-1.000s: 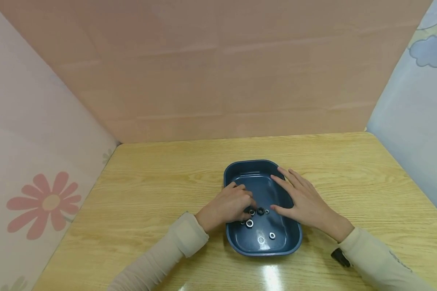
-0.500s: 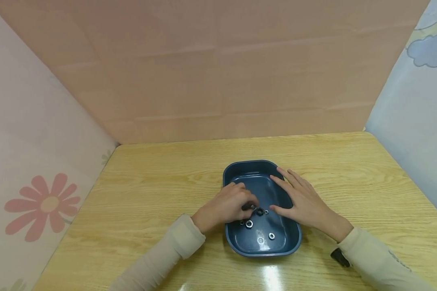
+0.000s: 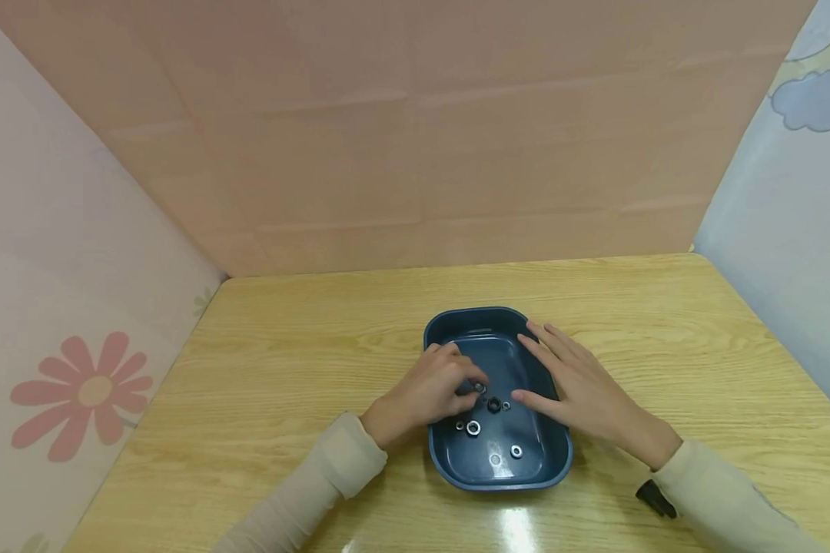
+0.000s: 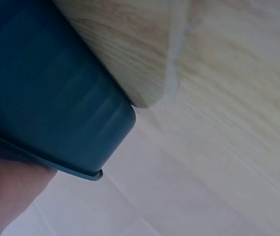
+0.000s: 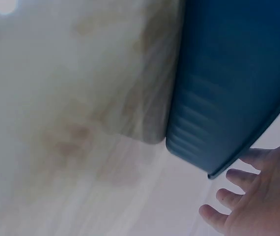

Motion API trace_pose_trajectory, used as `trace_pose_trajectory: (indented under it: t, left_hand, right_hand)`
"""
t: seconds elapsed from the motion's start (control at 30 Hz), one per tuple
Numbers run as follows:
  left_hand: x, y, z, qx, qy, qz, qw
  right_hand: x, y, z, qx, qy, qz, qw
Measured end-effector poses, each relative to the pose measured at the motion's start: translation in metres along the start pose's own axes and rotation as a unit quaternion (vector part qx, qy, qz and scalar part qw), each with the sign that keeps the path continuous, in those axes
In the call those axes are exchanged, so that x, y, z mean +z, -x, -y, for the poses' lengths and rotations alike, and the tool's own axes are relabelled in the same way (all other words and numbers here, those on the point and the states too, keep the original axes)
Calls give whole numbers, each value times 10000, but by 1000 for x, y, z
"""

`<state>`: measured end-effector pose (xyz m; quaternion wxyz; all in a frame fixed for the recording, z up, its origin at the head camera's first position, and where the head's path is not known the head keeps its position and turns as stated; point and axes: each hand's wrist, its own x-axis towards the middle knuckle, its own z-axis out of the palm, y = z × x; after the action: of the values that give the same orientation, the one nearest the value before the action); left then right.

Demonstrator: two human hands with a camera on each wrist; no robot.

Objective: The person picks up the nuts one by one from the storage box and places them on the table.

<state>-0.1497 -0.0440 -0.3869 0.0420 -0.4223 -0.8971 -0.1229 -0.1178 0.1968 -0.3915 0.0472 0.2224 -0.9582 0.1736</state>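
1. Two bare hands, each brought in over a long side of one blue tray; both forearms are clothed in pale sleeves (image 3: 353, 453).
2. Left hand (image 3: 432, 388): passed across the left rim, back turned upward, fingers bent down. A small metal nut (image 3: 480, 389) is pinched between thumb and forefinger; whether it is lifted off the tray floor cannot be told.
3. Right hand (image 3: 584, 388): laid out over the right rim, fingers straight and spread well apart, thumb extended over the interior; nothing is held. Contact with the rim cannot be made out.
4. Blue tray (image 3: 487, 487): rounded corners, set upright on the wood-grained desk (image 3: 318, 330). Its outer wall is shown in both wrist views.
5. Contents, on the tray floor: a black nut (image 3: 494, 405), with a tiny ring (image 3: 506, 405) just beside it at right; a larger silver nut (image 3: 473, 428), with a smaller ring (image 3: 459, 425) near it at left; a silver washer-like piece (image 3: 516, 452), set apart toward the near end.
6. Black object (image 3: 655, 499): seen beside the right cuff.
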Motion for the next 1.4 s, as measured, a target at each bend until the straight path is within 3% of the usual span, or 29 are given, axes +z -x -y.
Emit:
trace_pose_trajectory:
  t: [0.33, 0.9, 1.17, 1.4]
  left_hand:
    - [-3, 3, 2, -75, -89, -307, 9995]
    - [-18, 25, 27, -491, -110, -1604, 9858]
    - [-26, 40, 43, -654, -155, -1900, 9795]
    - [-28, 56, 60, -815, -33, -1927, 9779]
  right_hand:
    - [8, 6, 2, -107, -50, 50, 9999]
    - [9, 6, 1, -46, -117, 127, 9998]
    - [8, 8, 1, -109, -120, 58, 9999]
    - [8, 8, 1, -151, -83, 12, 9999]
